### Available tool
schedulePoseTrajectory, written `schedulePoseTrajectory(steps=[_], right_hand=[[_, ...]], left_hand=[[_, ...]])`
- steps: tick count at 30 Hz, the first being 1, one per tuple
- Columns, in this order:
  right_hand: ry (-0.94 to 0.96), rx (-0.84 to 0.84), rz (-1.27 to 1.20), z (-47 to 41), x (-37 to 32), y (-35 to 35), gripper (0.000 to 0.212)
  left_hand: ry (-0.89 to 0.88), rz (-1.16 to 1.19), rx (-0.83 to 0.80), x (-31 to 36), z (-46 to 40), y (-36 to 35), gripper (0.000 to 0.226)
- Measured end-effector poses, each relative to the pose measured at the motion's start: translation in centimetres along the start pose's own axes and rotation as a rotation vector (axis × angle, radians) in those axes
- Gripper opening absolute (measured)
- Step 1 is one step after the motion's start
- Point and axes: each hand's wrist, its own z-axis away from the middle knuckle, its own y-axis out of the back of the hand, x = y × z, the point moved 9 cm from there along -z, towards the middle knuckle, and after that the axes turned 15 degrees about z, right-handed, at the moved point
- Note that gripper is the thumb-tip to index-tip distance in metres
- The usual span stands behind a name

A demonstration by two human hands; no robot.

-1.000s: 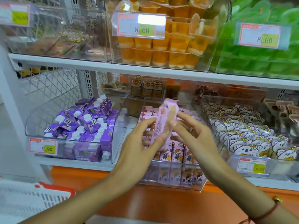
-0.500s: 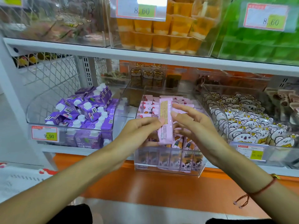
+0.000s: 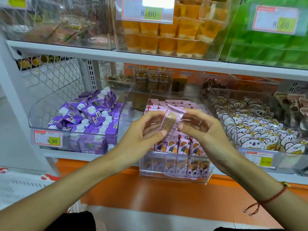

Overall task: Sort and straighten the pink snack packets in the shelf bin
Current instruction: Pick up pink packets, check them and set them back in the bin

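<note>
A: Status? Biggest first.

B: Clear shelf bin [image 3: 175, 178], middle of the lower shelf [image 3: 106, 156]. Front row of pink snack packets [image 3: 181, 147] stands upright, looks tidy. Back rows [image 3: 168, 102] lie flatter, overlapping; I judge those still need work.

A: Hands?

B: 1 loose packet [image 3: 171, 121] held above the bin, tilted, its back panel toward the camera. Left hand [image 3: 141, 132] pinches its lower edge, right hand [image 3: 202, 126] pinches its side. Both grips clamped on it. Not yet slotted in.
</note>
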Motion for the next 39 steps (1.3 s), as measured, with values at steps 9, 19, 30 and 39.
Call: schedulePoseTrajectory(steps=[9,19,30,39], right_hand=[[0.124,-0.049,0.175,0.9,-1.6,-2.1,0.045],[-0.009,0.004,0.017,-0.1,0.1,-1.0,0.024],[-0.13,0.199,-0.102,-0.7,2.0,1.3,0.028],[0.103,0.002,0.936,-2.2,2.0,-1.0,0.05]], left_hand=[[-0.022,0.111,0.236,0.8,-0.2,1.7,0.054],[-0.027,0.29,0.29,1.5,-0.4,3.4,0.053],[-0.045,0.177,0.212,1.7,-0.5,2.5,0.04],[-0.288,-0.281,0.278,4.6,-1.4,5.8,0.038]])
